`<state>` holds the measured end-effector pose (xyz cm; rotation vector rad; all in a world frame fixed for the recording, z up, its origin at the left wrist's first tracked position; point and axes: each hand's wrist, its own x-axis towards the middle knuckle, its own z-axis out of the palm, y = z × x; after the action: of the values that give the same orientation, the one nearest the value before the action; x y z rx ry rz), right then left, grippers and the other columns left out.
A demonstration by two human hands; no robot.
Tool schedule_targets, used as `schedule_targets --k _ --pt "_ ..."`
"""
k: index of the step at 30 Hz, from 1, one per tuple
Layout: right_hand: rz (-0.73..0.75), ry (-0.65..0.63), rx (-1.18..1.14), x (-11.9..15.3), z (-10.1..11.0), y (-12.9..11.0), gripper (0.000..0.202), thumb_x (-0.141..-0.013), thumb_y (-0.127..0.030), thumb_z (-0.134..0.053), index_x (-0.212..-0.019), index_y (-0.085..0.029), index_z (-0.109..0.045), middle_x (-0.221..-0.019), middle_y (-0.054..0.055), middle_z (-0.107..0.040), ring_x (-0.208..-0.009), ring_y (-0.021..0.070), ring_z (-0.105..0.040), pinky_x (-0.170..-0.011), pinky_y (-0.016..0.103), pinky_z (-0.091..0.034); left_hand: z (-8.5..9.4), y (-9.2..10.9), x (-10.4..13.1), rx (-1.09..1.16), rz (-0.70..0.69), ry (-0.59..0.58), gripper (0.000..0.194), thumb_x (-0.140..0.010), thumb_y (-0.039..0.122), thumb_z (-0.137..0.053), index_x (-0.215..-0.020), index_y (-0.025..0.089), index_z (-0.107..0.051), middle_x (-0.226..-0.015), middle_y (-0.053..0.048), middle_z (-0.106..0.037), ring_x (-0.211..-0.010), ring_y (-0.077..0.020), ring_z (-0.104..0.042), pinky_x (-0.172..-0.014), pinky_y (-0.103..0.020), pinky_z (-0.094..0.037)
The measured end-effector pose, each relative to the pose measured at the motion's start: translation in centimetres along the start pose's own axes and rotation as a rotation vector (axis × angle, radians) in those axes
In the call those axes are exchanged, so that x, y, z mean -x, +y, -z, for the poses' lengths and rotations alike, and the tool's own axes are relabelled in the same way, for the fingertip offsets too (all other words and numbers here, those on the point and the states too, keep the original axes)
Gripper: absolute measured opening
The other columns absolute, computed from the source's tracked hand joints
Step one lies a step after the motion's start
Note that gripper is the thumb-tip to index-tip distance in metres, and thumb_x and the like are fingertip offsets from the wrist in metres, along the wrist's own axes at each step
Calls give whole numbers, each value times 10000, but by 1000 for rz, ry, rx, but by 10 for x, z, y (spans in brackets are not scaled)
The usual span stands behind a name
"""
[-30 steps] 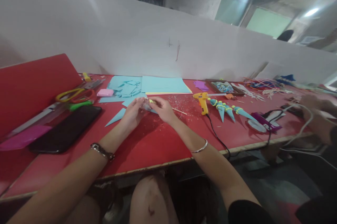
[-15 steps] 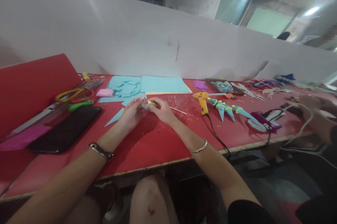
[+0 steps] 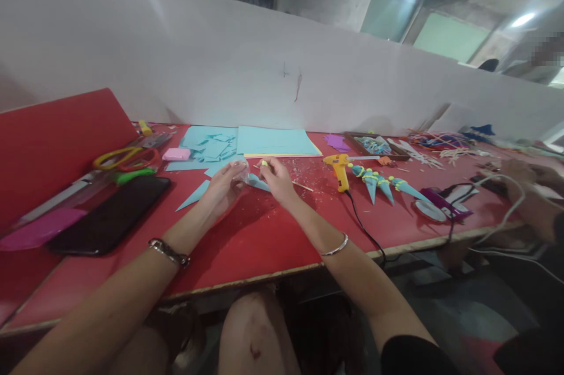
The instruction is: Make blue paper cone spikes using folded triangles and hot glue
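Note:
My left hand [image 3: 225, 188] is closed on a crinkled piece of clear plastic [image 3: 242, 171], perhaps a small bag. To its right, my right hand [image 3: 278, 181] pinches a small yellow piece [image 3: 264, 163], too small to name exactly. The two hands are slightly apart above the red table [image 3: 247, 245]. Between them a light blue paper cone [image 3: 259, 183] lies on the table, partly covered. Another blue paper cone [image 3: 192, 196] rests left of my left hand. A thin wooden stick [image 3: 303, 187] shows beside my right hand.
A yellow glue gun [image 3: 338, 171] and blue cones with yellow trim [image 3: 382, 185] lie to the right. Blue paper sheets [image 3: 273, 141] are behind my hands. At left are a black phone [image 3: 112, 216] and scissors [image 3: 117, 158]. Another person's hands [image 3: 520, 178] are far right.
My right hand has moved a little right with the small yellow piece, away from the clear plastic. More of the blue cone between the hands now shows.

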<state>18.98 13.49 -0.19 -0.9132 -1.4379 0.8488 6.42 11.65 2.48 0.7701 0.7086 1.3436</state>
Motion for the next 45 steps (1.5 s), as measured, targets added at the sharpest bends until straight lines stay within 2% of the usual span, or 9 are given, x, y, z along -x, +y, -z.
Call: schedule_targets --k 3,6,10,14,19,24,32,37,45 --pt "23 111 76 -1 2 -2 108 -737 -220 -430 -772 -191 -528 -731 -13 -523 -698 111 -488 -688 233 -432 0 -1 1 -28 -7 -5 197 -605 169 -726 -572 139 -534 -493 61 -442 -441 -20 -382 -382 -127 -313" --pt "95 140 168 0 3 -7 171 -700 -168 -421 -794 -183 -563 -860 18 -541 -804 127 -509 -773 258 -431 1 -3 0 -44 -7 19 194 -610 203 -717 -584 132 -538 -501 60 -450 -445 -19 -380 -396 -133 -313" --pt "125 113 210 3 1 -12 225 -642 -118 -411 -797 -181 -561 -909 35 -536 -881 148 -509 -800 278 -421 3 -7 -1 -90 -68 22 228 -599 228 -716 -588 148 -504 -538 53 -489 -494 -34 -432 -455 -148 -344" --pt "160 33 184 5 1 -15 211 -629 -116 -389 -777 -185 -522 -871 26 -538 -857 150 -504 -784 283 -412 2 -11 1 -241 -176 8 289 -611 281 -710 -589 173 -443 -538 61 -476 -510 -56 -435 -501 -187 -346" --pt "187 22 161 8 1 -20 127 -706 -196 -410 -769 -180 -519 -852 28 -526 -845 148 -488 -765 277 -403 1 -11 4 -314 -264 22 300 -600 302 -713 -643 184 -440 -663 36 -566 -618 -85 -493 -547 -208 -336" --pt "128 40 155 6 0 -18 202 -768 -380 -498 -748 -181 -525 -838 20 -537 -819 134 -505 -715 255 -405 0 -10 3 -365 -251 21 307 -601 289 -712 -629 186 -425 -619 54 -502 -599 -81 -473 -547 -212 -330" --pt "193 -11 141 1 4 -8 176 -798 -311 -454 -751 -182 -564 -843 21 -586 -865 135 -534 -819 273 -400 -2 -9 4 -339 -218 20 331 -564 311 -728 -634 187 -430 -670 36 -541 -688 -104 -521 -582 -210 -355" --pt "164 -24 174 3 4 -12 171 -764 -336 -518 -791 -181 -584 -886 28 -598 -869 142 -538 -800 275 -409 0 -10 3 -376 -244 46 313 -579 305 -719 -644 185 -438 -645 50 -520 -620 -83 -476 -567 -209 -338" --pt "72 1 80 1 5 -13 156 -718 -328 -546 -690 -180 -586 -745 -8 -572 -767 126 -517 -735 259 -401 3 -13 -1 -369 -254 16 348 -548 325 -748 -640 186 -443 -652 46 -520 -651 -93 -490 -599 -218 -372"
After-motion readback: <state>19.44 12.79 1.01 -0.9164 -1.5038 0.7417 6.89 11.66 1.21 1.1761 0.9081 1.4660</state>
